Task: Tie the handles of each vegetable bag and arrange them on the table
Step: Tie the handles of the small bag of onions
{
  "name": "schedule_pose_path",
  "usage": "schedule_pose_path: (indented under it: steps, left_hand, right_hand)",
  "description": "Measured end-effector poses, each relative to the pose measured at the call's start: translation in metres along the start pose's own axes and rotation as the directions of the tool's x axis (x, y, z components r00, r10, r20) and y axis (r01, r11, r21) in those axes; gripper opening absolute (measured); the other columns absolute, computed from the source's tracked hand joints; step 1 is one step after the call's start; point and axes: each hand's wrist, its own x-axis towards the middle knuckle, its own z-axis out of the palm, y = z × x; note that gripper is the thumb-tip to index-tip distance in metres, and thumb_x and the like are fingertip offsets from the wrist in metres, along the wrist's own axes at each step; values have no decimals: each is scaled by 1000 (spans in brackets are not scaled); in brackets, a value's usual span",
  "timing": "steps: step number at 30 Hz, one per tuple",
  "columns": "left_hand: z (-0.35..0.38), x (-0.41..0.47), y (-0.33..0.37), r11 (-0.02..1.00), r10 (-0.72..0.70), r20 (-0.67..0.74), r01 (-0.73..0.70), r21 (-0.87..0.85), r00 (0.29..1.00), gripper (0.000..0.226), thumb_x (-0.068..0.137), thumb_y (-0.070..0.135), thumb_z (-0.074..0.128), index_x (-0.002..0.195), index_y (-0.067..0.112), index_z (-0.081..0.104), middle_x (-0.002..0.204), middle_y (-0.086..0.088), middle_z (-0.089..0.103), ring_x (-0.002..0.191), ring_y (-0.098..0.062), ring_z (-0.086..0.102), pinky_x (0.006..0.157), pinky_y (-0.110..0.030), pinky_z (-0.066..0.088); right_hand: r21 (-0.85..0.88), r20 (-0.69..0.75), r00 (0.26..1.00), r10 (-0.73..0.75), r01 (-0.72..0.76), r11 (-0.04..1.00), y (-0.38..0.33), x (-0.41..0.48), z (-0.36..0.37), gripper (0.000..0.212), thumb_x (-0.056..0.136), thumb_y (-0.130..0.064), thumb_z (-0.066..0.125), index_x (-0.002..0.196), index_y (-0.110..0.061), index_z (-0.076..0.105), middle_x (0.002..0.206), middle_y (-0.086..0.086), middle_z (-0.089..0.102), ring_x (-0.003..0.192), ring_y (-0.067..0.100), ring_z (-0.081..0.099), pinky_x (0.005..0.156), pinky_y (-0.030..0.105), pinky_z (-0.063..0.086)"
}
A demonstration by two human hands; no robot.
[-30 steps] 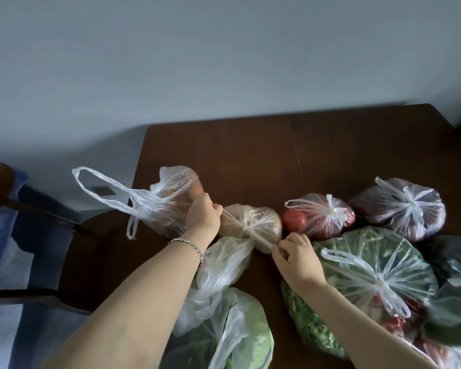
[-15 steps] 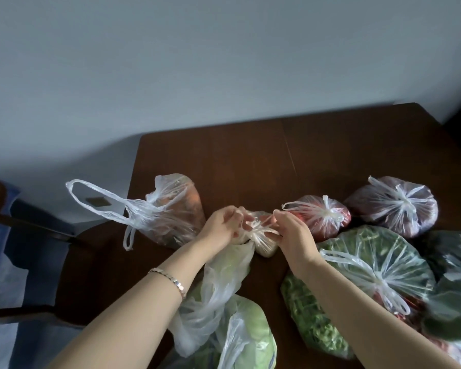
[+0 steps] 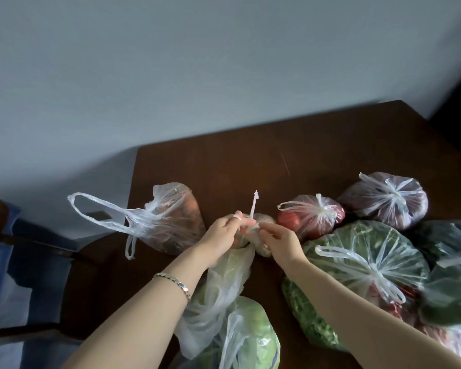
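On the table (image 3: 224, 166), two hands (image 3: 222, 233) (image 3: 281, 242) knot one bag (image 3: 264, 250) beside three tied bags (image 3: 313, 218) (image 3: 386, 199) (image 3: 367, 258).

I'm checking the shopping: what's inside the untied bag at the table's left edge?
Orange-brown vegetables, perhaps carrots, show through the untied bag's clear plastic. Creased plastic hides their number and ends.

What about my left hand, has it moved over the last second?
Yes. The left hand moved right, off the bag of orange vegetables toward the tomato bag.
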Motion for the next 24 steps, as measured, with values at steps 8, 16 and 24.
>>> schedule_pose_path:
  steps: [8, 16, 24]
  left_hand:
    - [-5, 0, -8, 998, -24, -123, 16, -68, 992, 40, 100, 29, 31, 104, 21, 70, 117, 1, 61, 105, -8, 54, 98, -28, 42]
    - [-8, 3, 0, 991, 51, -257, -80, -104, 965, 19, 91, 13, 53, 84, 15, 71, 64, -2, 62, 66, -13, 59, 69, -28, 54]
    - [-6, 26, 22, 988, 110, -94, -98, 123, 989, 21, 89, 12, 52, 103, 11, 68, 73, 0, 67, 73, -15, 64, 75, -29, 55]
  right_hand:
    - [75, 30, 999, -27, 25, 997, -2, 7, 25, 14, 88, -14, 58, 87, -14, 72, 71, -2, 63, 62, 3, 55, 57, 8, 41]
    - [-119, 97, 991, -92, 103, 988, -10, 19, 30, 17, 88, -11, 57, 80, -8, 71, 46, -12, 51, 44, 1, 40, 48, 15, 32]
    - [-183, 258, 951, -172, 223, 958, -1, 20, 23, 17, 90, -8, 54, 82, -3, 69, 63, -3, 60, 56, -1, 47, 59, 12, 36]
